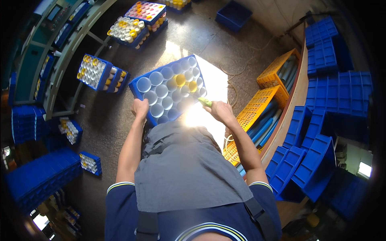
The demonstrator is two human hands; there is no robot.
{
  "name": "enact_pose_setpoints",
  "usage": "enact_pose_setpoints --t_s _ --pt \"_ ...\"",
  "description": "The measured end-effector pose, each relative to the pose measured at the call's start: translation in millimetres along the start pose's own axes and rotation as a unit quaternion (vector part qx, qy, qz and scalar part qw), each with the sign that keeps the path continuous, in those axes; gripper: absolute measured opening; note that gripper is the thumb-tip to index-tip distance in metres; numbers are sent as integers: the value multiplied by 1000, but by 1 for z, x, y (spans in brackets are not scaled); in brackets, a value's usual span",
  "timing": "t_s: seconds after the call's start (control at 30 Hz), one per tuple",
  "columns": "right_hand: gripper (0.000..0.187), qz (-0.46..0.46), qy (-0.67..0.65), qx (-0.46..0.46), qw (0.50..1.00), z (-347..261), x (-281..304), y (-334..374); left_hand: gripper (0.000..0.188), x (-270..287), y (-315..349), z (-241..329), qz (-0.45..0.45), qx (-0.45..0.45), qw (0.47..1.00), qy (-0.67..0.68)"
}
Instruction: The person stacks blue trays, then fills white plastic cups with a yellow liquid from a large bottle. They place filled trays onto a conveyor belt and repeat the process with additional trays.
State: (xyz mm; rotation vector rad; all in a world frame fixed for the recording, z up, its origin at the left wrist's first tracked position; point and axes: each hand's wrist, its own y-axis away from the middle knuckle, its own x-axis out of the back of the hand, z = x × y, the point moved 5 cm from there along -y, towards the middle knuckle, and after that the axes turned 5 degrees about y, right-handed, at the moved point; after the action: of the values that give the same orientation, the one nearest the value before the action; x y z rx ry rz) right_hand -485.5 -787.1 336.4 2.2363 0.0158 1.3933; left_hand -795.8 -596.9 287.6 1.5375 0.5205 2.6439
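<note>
I carry a blue plastic crate [138, 93] in front of my body, filled with several upright white tubes and two yellow ones [181, 80]. My left hand [140, 108] grips the crate's near left edge. My right hand [217, 110] holds the near right corner, with a small green object [204, 102] between its fingers. Sun glare washes out the crate's near right part. A grey apron [181, 164] covers my front.
More blue crates of white and yellow tubes [94, 71] [128, 30] stand on the concrete floor ahead. Yellow crates with long blue tubes [257, 116] lie right. Empty blue crates [321, 160] are stacked at right. A machine frame [64, 56] runs along the left.
</note>
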Motion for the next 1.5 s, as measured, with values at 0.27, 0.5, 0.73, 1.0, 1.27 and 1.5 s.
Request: enact_pose_setpoints --t_s 0.27,0.5,0.73,1.0,1.27,1.5 --pt "65 -67 -18 -165 984 75 19 -38 37 19 12 -30 -20 32 995 94" --pt "62 -140 7 -171 975 87 18 -45 37 26 -1 -51 -7 47 989 142" --pt "63 -142 -11 -130 981 58 20 -55 38 21 -28 -53 -12 68 985 157" --pt "63 -87 31 -167 982 34 42 -107 36 20 -95 -27 -48 64 979 188" --pt "59 -187 -22 -87 978 -50 66 -163 40 32 -193 41 -33 65 988 133" --pt "55 -187 -4 -101 977 -101 103 -208 45 -3 -287 107 -42 73 995 60"
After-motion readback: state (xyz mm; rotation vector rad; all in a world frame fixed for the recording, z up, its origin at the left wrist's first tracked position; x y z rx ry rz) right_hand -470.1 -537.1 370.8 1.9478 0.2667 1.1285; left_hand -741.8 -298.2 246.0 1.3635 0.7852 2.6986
